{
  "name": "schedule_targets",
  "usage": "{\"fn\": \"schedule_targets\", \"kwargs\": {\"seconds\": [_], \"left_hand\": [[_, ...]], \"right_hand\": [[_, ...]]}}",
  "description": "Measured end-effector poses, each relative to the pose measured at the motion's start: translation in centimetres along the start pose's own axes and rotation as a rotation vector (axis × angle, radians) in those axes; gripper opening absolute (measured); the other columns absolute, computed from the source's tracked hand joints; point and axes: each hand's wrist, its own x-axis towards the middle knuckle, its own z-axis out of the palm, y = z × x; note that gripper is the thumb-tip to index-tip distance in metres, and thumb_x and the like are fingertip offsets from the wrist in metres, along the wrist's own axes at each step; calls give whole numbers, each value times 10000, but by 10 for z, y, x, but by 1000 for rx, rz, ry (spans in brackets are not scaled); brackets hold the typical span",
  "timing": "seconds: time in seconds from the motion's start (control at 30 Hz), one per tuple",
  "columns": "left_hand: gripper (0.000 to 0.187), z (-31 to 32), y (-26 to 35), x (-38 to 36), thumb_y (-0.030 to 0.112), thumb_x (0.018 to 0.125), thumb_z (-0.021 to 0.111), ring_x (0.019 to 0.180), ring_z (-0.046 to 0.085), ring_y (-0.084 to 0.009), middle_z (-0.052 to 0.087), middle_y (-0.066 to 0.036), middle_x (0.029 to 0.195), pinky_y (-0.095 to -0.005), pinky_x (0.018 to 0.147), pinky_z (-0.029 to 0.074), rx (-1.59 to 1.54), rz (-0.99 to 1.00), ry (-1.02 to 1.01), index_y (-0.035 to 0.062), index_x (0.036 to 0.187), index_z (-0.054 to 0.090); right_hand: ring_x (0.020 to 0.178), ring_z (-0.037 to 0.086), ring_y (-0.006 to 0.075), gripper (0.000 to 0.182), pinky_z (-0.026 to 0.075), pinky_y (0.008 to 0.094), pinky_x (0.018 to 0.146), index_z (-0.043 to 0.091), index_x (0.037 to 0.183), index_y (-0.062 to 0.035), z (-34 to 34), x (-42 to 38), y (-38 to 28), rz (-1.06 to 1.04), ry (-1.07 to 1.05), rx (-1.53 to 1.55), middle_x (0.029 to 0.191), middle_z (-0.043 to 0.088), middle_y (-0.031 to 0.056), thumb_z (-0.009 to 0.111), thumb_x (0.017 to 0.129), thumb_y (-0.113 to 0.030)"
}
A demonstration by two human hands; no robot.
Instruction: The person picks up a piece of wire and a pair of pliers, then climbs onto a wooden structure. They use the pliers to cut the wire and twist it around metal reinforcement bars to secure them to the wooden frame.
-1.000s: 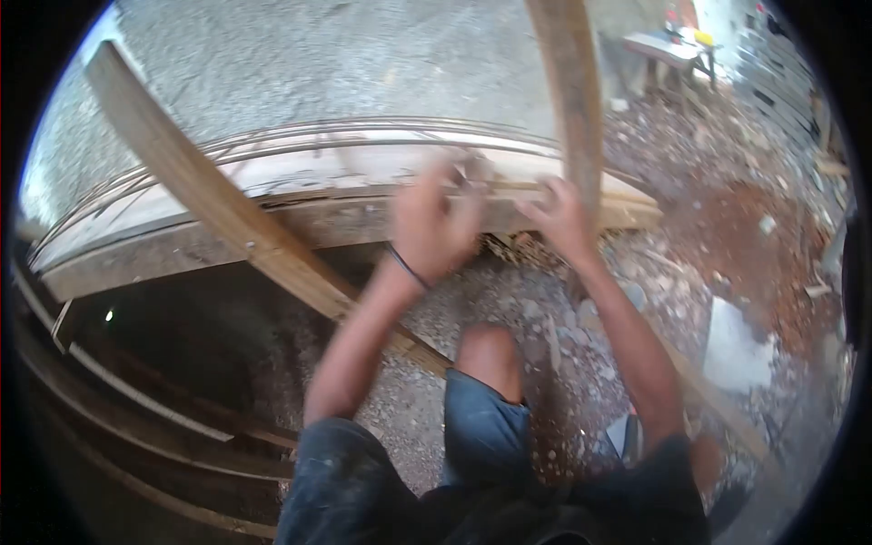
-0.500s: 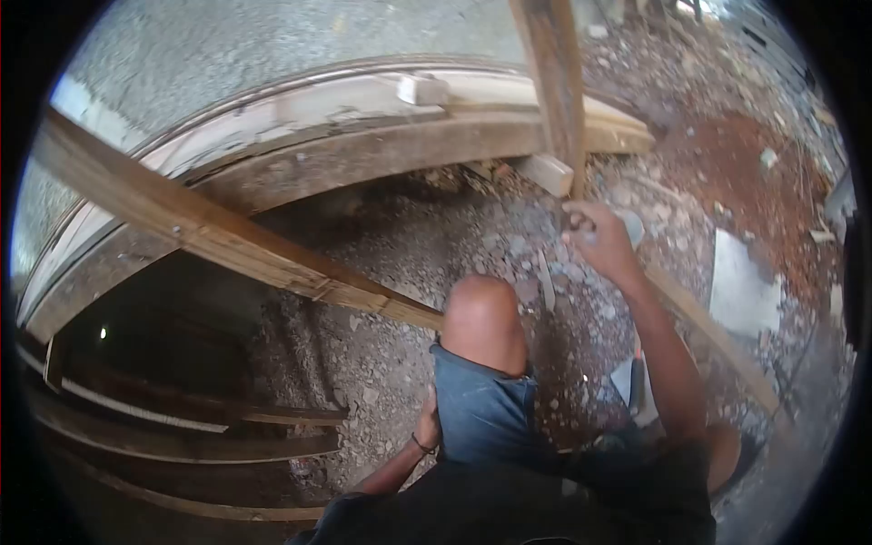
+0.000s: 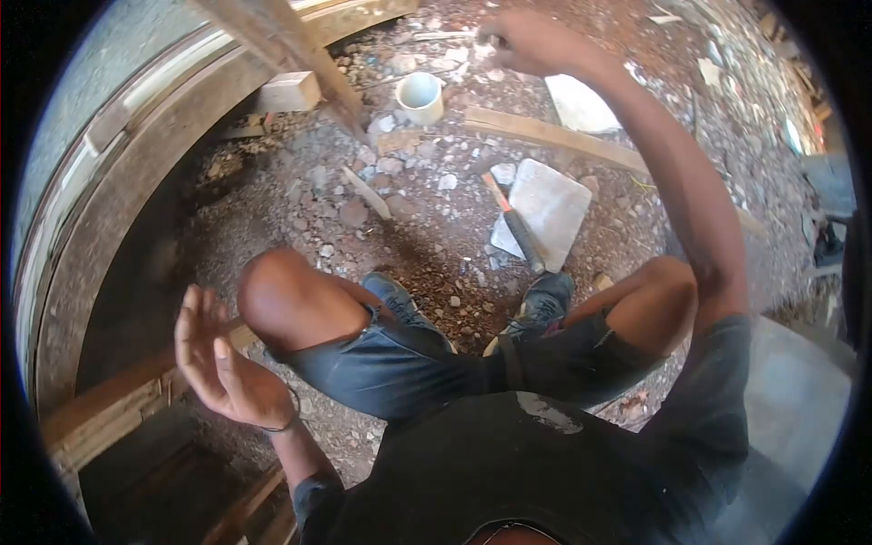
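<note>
My left hand (image 3: 221,368) is raised beside my bent knee, palm turned up, fingers apart and nothing in it. Far forward, my right hand (image 3: 527,43) reaches over the rubble with loosely bent fingers, and no held object shows. Closest to it are a thin pale stick (image 3: 440,35) on the ground and a whitish cup-like container (image 3: 420,98), which stands upright. Nearer my feet, a tool with an orange and black handle (image 3: 515,222) rests on a pale flat slab (image 3: 549,209).
A timber post (image 3: 313,64) and a wood block (image 3: 289,92) stand at the curved-looking beam (image 3: 173,154) on the left. One plank (image 3: 554,141) crosses the stony ground, with another pale slab (image 3: 581,103) behind it. More timber (image 3: 118,413) lies below my left hand.
The view has swung to the right. My left hand has lifted off my thigh and opened palm up. My right hand has moved away from the container, farther out to the right.
</note>
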Motion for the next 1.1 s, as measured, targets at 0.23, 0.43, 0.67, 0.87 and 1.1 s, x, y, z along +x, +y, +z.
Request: {"fn": "schedule_targets", "kwargs": {"seconds": [0.23,0.43,0.67,0.87,1.1], "left_hand": [[398,95,17,49,29,932,494,1002,631,-272,554,-259,1271,-326,835,496,-98,156,-469,-64,1317,460],[399,117,15,69,65,888,608,914,632,-219,596,-172,1220,-321,845,487,60,231,-872,-44,1264,534],[404,127,-2,77,38,952,530,1023,602,-208,543,-184,1300,-326,920,477,-21,136,-890,-37,1341,456],[390,137,1,75,45,953,522,953,611,-190,577,-190,1245,-296,865,485,10,162,-891,-50,1327,460],[427,141,13,83,128,987,507,972,597,-177,564,-183,1264,-289,856,495,120,138,-900,-42,1367,416]], "right_hand": [[864,663,294,446,511,393,767,599,1183,-62,3,-183,52,385,-390,341,926,685,157,693,841,-332],[828,654,288,432,496,426,748,636,1134,-73,53,-423,50,988,43,366,908,682,163,697,804,-344],[985,626,374,438,501,444,853,660,1029,-45,166,-540,-19,1176,-543,280,1015,664,200,783,672,-266],[951,638,382,331,515,447,830,682,984,-53,199,-541,-12,1261,-412,329,957,677,200,728,678,-171],[922,643,389,257,514,464,815,670,949,-28,210,-556,13,1482,-257,274,941,671,214,660,720,-142]]}}
